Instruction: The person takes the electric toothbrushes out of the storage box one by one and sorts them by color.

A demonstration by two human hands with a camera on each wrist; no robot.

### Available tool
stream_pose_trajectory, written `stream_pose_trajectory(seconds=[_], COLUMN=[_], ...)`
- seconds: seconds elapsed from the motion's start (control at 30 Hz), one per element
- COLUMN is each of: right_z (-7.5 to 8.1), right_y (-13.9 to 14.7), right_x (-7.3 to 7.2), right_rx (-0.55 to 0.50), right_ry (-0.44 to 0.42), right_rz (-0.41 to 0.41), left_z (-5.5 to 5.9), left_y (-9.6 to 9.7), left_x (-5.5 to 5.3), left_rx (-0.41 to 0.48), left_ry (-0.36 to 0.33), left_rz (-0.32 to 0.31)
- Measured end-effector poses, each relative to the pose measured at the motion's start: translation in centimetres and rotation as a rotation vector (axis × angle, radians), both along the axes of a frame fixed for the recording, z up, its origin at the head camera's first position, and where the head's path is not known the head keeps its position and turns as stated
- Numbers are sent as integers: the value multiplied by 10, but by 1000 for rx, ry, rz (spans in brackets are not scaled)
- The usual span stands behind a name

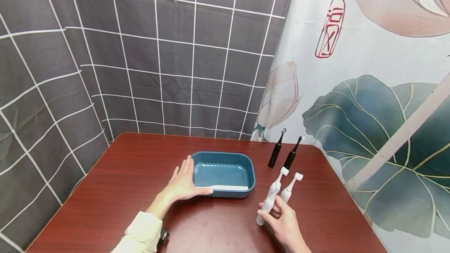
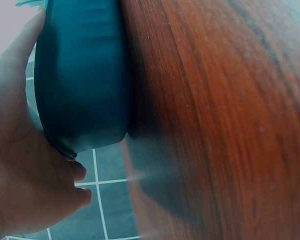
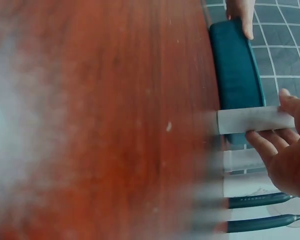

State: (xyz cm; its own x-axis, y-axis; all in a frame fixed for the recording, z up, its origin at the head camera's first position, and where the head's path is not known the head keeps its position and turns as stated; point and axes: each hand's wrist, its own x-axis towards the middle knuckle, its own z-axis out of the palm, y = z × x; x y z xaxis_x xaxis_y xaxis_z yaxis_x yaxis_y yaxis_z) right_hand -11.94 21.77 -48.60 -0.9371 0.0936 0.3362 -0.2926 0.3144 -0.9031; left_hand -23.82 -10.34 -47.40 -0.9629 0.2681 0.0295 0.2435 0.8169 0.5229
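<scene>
My left hand lies against the left end of a blue plastic basin, fingers straight along its side and thumb over the front rim. In the left wrist view the basin's wall fills the space beside the thumb. A long white object lies inside along the front wall; its kind is unclear. My right hand pinches a white electric toothbrush by its handle, between thumb and fingers. Just behind it stand two more white electric toothbrushes, one partly hidden by the held one.
Two black electric toothbrushes stand upright at the back right of the reddish wooden table. A grey checked curtain rises behind the table, and a white floral curtain hangs on the right.
</scene>
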Motion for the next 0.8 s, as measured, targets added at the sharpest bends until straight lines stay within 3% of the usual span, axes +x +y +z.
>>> stream_pose_trajectory(seconds=[0.17, 0.6, 0.8], right_z=[1, 3, 11], right_y=[1, 3, 6], right_x=[-1, 2, 6], right_rx=[17, 75, 142], right_ry=[-88, -88, -203], right_rz=[8, 8, -20], left_z=[1, -1, -2], left_y=[0, 0, -1], left_x=[0, 0, 0], left_rx=[9, -3, 5], left_ry=[0, 12, 13], left_rz=[-1, -10, -11])
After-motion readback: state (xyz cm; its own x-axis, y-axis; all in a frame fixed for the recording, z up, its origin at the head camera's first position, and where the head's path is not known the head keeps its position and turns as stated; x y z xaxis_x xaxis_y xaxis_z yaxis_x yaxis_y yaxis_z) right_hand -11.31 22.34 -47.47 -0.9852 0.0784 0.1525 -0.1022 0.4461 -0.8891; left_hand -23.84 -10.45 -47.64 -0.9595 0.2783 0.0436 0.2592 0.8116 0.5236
